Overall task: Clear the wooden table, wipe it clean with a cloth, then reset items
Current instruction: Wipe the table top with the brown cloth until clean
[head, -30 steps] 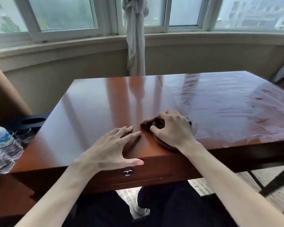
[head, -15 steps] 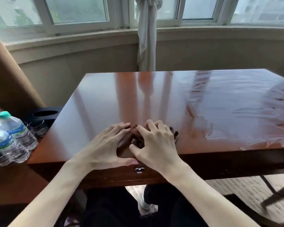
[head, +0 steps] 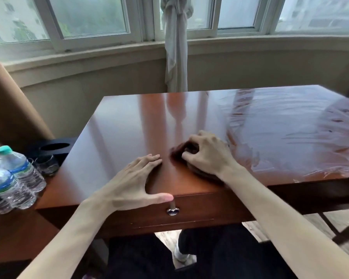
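Wiping was the step in hand: the right hand [head: 208, 156] clutched a crumpled dark brown cloth [head: 179, 153] near the glossy reddish wooden surface [head: 129, 125]'s front edge, the left hand [head: 133, 184] lay flat beside it, and dry strokes leftward seemingly came next.

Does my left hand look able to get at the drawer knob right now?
Probably yes: the left hand lies flat at the table edge, thumb just above the knob, nothing between.

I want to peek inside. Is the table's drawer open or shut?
Shut: the wooden drawer front with its small silver knob sits flush under the tabletop edge.
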